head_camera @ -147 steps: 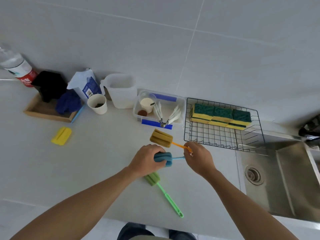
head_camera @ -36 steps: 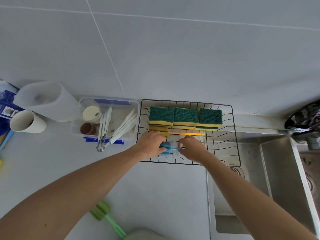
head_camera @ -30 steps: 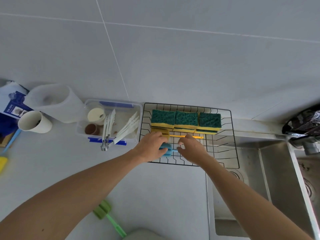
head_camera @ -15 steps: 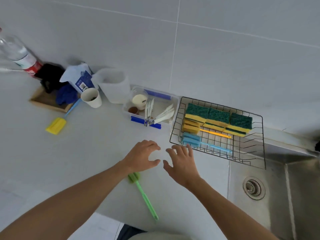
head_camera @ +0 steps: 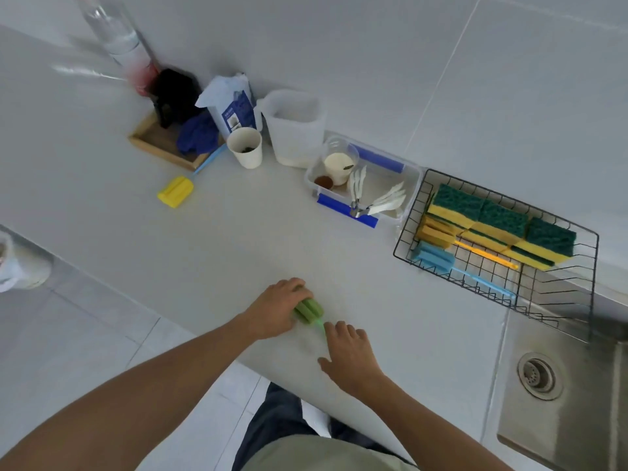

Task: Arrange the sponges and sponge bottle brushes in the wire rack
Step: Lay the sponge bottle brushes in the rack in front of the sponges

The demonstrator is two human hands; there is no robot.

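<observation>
The black wire rack (head_camera: 593, 263) stands at the right, by the sink. Green-and-yellow sponges (head_camera: 499, 220) line its back. In front of them lie an orange bottle brush (head_camera: 438, 234) and a blue bottle brush (head_camera: 436, 260). A green bottle brush (head_camera: 310, 311) lies near the counter's front edge. My left hand (head_camera: 278, 309) is closed over its sponge head. My right hand (head_camera: 350, 351) lies over its handle, which is hidden beneath it. A yellow bottle brush (head_camera: 175, 192) with a blue handle lies at the left.
Along the wall stand a wooden tray (head_camera: 153, 142) with dark cloths, a paper cup (head_camera: 244, 147), a white jug (head_camera: 295, 127), a bottle (head_camera: 119, 39) and a clear plastic box (head_camera: 365, 183) with utensils. A steel sink (head_camera: 574, 396) is at the right.
Both hands put the blue brush in the rack, let go and came back to the counter's front. My left hand has closed on the green brush's head; my right hand covers its handle.
</observation>
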